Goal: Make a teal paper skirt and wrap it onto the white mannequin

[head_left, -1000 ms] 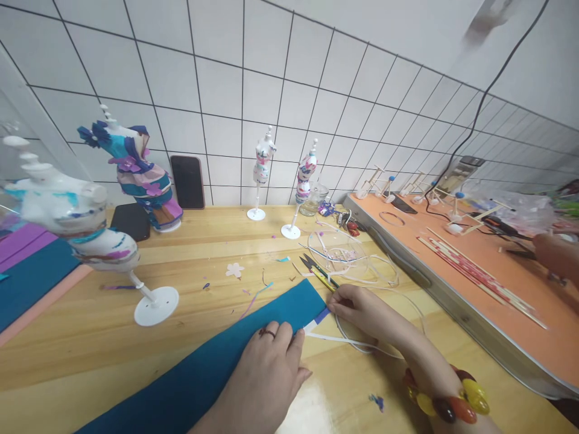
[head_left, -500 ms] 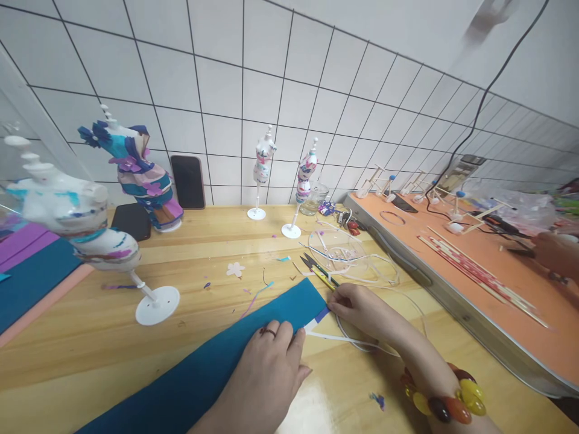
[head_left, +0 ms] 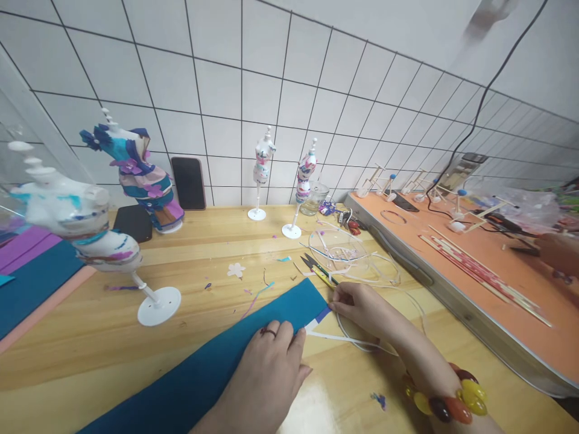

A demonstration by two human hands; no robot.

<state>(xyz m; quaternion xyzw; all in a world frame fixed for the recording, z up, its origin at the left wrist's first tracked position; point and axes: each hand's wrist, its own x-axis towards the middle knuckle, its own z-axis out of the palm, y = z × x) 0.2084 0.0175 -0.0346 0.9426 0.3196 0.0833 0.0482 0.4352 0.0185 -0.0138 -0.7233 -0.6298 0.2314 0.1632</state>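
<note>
A long teal strip (head_left: pixel 190 367), felt-like or thick paper, runs from the lower left to the table's middle. My left hand (head_left: pixel 266 374) lies on it with fingers stretched out, pressing it down. My right hand (head_left: pixel 357 304) is closed in a pinch at the strip's far right corner. A small purple piece (head_left: pixel 322 314) and a white bit (head_left: pixel 312 325) peek out from under that end. Just beyond my right fingers lie yellow-handled snips (head_left: pixel 320 274), partly hidden by the hand. A thin white ribbon (head_left: pixel 337 337) trails rightward from the strip's end.
Painted mini dress forms (head_left: pixel 156 304) stand at left and back. Two dark phones (head_left: pixel 189 184) are near the wall. Scraps and a round clear dish (head_left: pixel 337 250) lie behind the snips. On the orange table (head_left: pixel 511 259), sticks and wooden models sit near another person's hand (head_left: pixel 561 250).
Both my hands keep the same positions on the strip. The view shifts very slightly, and the other person's hand at right moves a little.
</note>
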